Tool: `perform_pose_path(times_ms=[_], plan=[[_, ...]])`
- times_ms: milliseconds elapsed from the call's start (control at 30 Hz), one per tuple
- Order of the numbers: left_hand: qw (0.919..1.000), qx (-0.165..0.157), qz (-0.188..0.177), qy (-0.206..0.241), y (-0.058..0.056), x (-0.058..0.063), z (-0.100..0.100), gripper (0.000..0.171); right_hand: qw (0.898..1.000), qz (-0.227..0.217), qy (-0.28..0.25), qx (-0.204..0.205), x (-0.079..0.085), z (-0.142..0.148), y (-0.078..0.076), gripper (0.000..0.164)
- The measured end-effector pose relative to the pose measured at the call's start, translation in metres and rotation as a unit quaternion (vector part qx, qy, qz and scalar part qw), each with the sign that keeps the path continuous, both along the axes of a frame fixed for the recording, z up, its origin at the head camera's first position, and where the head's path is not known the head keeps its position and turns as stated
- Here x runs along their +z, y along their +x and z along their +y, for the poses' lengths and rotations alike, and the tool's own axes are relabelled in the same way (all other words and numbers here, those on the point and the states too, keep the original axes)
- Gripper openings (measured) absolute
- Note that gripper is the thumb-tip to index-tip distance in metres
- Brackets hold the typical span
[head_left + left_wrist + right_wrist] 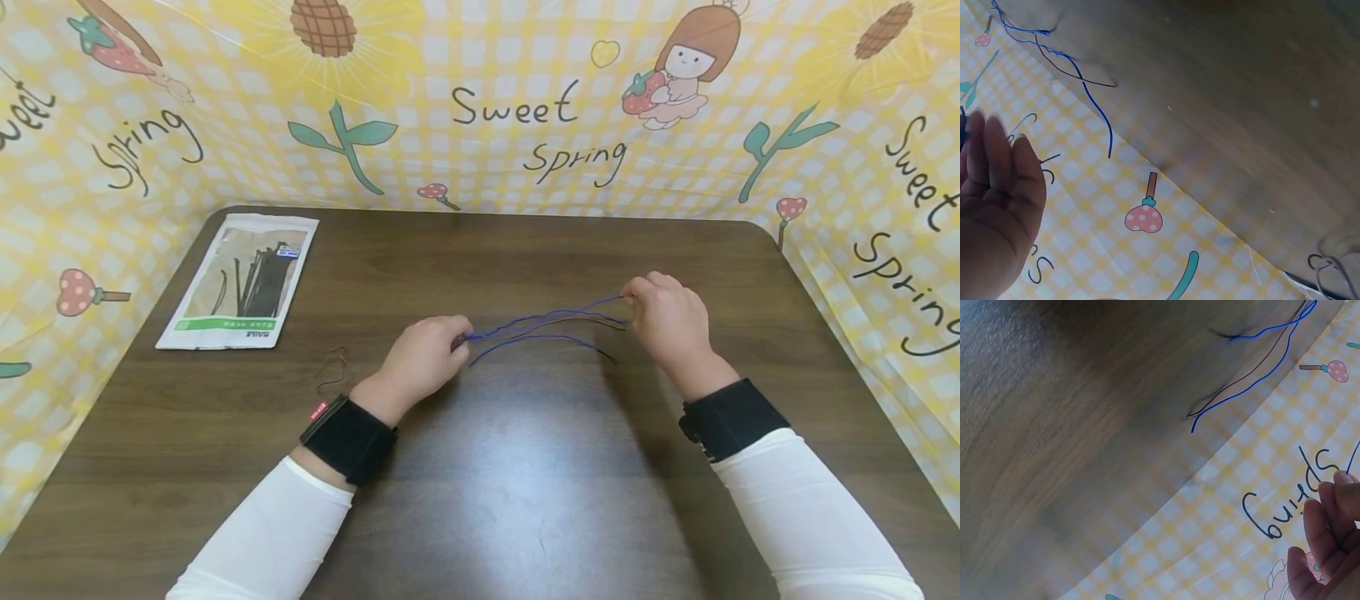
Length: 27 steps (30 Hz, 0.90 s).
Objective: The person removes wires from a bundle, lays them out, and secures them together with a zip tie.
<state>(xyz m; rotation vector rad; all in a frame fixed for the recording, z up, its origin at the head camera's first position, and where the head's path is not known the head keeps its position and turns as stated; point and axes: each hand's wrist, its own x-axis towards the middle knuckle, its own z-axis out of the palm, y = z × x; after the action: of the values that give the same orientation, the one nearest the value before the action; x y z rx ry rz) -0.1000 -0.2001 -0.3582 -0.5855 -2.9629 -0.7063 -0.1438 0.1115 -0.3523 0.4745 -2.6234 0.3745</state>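
Several thin blue and brown wires (551,337) stretch between the two hands above the brown table. My left hand (423,354) pinches them where they come together, at their left end. At the right, my right hand (670,325) holds the end of one blue wire between thumb and fingertips. The other wire ends hang loose, as the blue wire (1099,115) in the left wrist view and the brown wire (1247,375) in the right wrist view show. Part of the bundle is hidden inside the left hand's fingers.
A white packet (191,333) with a window onto black strips lies at the table's back left. A loose, bent brown wire (343,364) lies beside the left wrist. Patterned yellow cloth (517,50) surrounds the table (525,258) at the back and sides.
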Motion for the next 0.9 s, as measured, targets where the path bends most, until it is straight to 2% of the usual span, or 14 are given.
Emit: perform_pose_path(times_ms=[133, 300, 467, 567, 700, 833, 900], plan=[[0.9998, 0.007, -0.017, -0.010, 0.000, -0.001, -0.003, 0.024, 1.000, -0.011, 0.001, -0.013, 0.002, 0.005, 0.001, 0.013], [0.9997, 0.018, -0.012, -0.005, 0.000, -0.003, -0.008, 0.005, 0.999, -0.032, -0.001, -0.030, 0.004, 0.011, 0.003, 0.014], [0.9989, 0.024, -0.034, 0.023, -0.003, -0.004, -0.006, 0.023, 0.999, -0.031, -0.008, -0.018, 0.004, 0.010, 0.004, 0.013], [0.9989, 0.028, -0.019, 0.032, -0.004, -0.003, -0.003, 0.027, 1.000, -0.022, -0.016, -0.011, 0.006, 0.008, 0.005, 0.012], [0.9989, 0.036, 0.010, 0.029, -0.006, 0.001, 0.004, 0.018, 1.000, -0.015, -0.027, -0.001, 0.009, 0.005, 0.008, 0.010], [0.9991, 0.035, 0.021, 0.011, -0.008, 0.003, 0.009, 0.035, 0.999, -0.015, -0.036, 0.009, 0.012, 0.002, 0.009, 0.008], [0.9992, 0.031, 0.026, 0.002, -0.010, 0.002, 0.011, 0.034, 0.999, -0.016, -0.042, 0.010, 0.013, 0.001, 0.010, 0.008]])
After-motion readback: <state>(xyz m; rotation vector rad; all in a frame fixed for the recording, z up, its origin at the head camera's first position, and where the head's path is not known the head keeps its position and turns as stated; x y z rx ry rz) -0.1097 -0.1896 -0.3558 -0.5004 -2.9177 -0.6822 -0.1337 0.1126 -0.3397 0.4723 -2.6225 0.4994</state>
